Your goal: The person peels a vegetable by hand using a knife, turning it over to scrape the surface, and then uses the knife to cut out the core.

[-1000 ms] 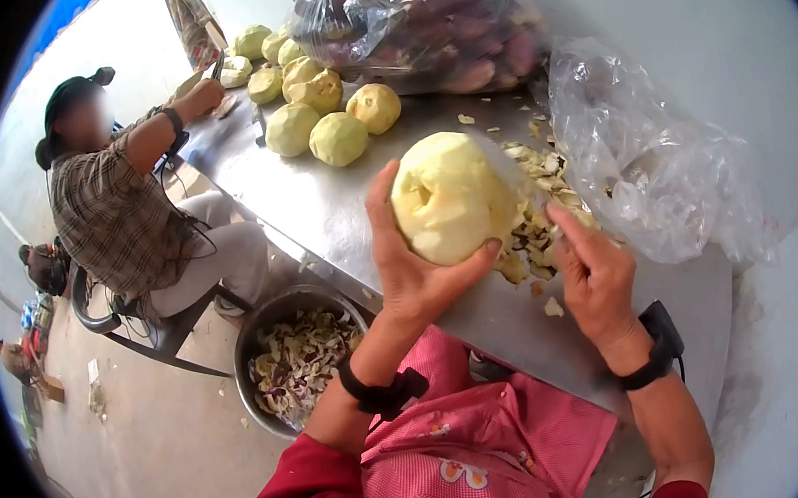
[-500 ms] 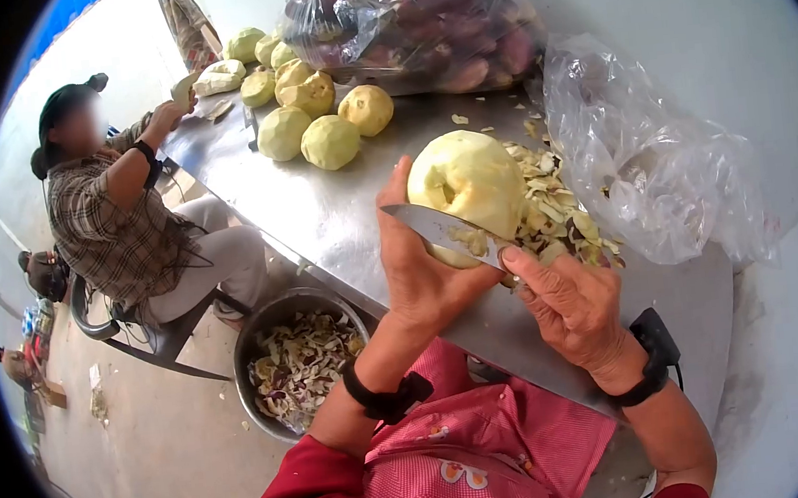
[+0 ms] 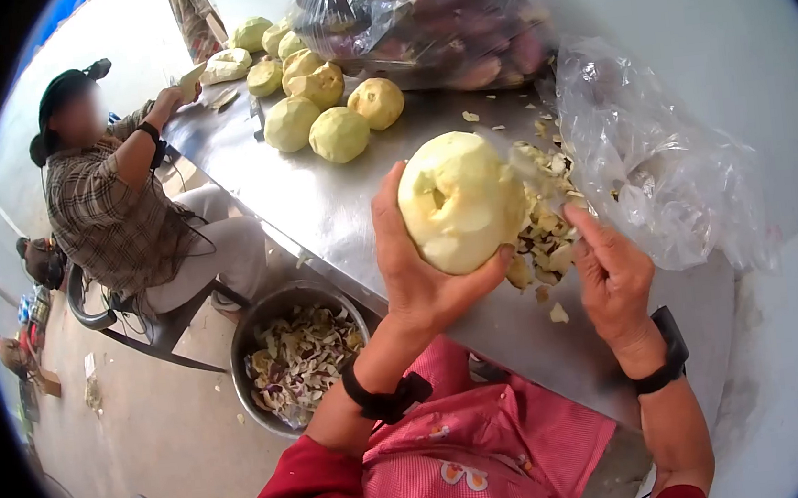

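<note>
My left hand (image 3: 418,281) is wrapped round a large pale, peeled eggplant (image 3: 457,207), its thumb along the lower edge and its fingers behind. A dark hollow shows on the side facing me. My right hand (image 3: 615,278) is closed on a knife (image 3: 538,176), whose blade is smeared by motion at the eggplant's right side. Beneath and beyond the eggplant, a heap of peelings (image 3: 545,245) lies on the metal table (image 3: 512,324). A loose scrap of peel (image 3: 559,312) is near my right hand.
Several peeled eggplants (image 3: 340,135) stand farther back, beside a bag of purple eggplants (image 3: 436,29). An empty-looking clear plastic bag (image 3: 660,166) lies at right. A metal basin (image 3: 240,360) of peelings stands on the floor. A seated co-worker (image 3: 110,195) holds a pale piece at the table's far end.
My right hand and the knife have swung from the eggplant's front to its right side, the hand moving right. Peel that was on the blade is gone from there; a scrap now lies below.
</note>
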